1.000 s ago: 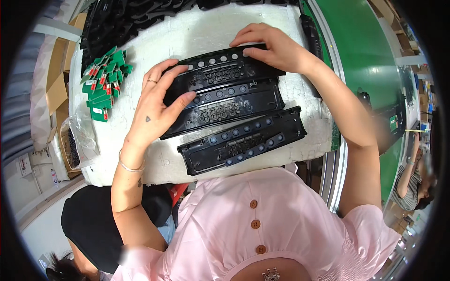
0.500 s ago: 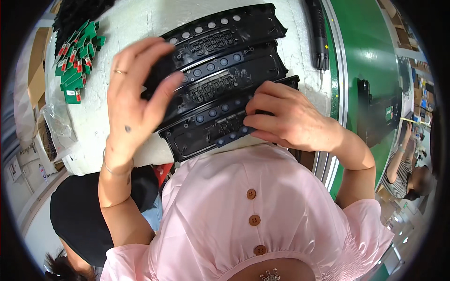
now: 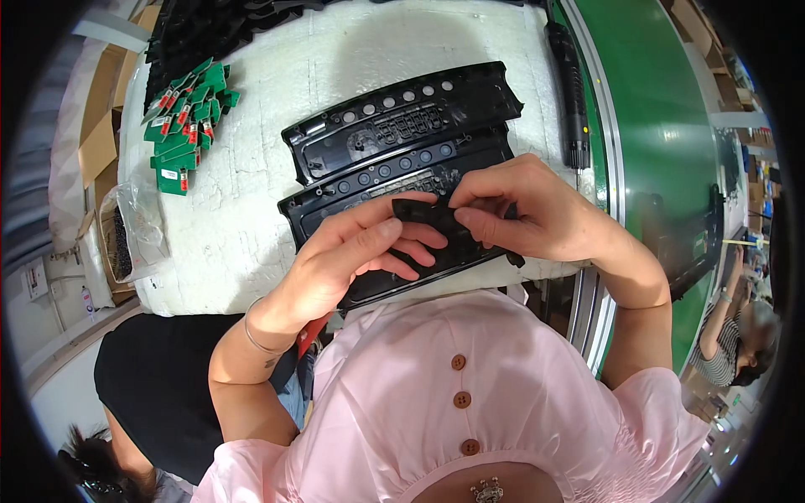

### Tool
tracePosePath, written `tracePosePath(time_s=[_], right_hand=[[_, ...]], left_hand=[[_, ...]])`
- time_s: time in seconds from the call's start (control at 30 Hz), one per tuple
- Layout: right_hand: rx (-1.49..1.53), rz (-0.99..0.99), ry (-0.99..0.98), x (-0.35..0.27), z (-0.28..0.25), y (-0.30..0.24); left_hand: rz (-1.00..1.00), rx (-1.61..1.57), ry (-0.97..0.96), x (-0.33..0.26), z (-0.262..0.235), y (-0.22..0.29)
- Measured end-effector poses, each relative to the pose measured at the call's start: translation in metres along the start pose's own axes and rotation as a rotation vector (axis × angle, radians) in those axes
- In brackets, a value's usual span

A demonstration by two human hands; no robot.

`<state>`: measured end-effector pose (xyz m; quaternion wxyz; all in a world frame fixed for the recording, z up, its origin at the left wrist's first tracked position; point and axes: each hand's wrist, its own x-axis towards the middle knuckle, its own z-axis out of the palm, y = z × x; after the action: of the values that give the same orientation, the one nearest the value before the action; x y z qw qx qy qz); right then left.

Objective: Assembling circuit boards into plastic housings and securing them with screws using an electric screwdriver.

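Over the black panels (image 3: 323,159), my left fingers (image 3: 381,233) and right fingers (image 3: 486,225) are pinching a dark strip (image 3: 411,211) by its ends, likely light, flexible.

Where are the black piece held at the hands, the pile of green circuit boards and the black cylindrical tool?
Black piece (image 3: 424,213): head view, middle of its surface.
Pile of green circuit boards (image 3: 177,142): head view, board near its middle.
Black cylindrical tool (image 3: 569,96): head view, middle of its body.
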<state>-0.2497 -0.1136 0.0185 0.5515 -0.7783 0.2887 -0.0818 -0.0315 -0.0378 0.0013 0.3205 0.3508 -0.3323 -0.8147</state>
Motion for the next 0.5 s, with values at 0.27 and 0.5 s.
tracePosePath(time_s=[0.27, 0.5], right_hand=[[0.182, 0.13, 0.046, 0.005, -0.006, 0.001], [-0.118, -0.147, 0.328, 0.046, -0.043, 0.017]], left_hand=[[0.173, 0.132, 0.216, 0.004, -0.014, 0.002], [0.619, 1.012, 0.594, 0.033, -0.053, 0.033]])
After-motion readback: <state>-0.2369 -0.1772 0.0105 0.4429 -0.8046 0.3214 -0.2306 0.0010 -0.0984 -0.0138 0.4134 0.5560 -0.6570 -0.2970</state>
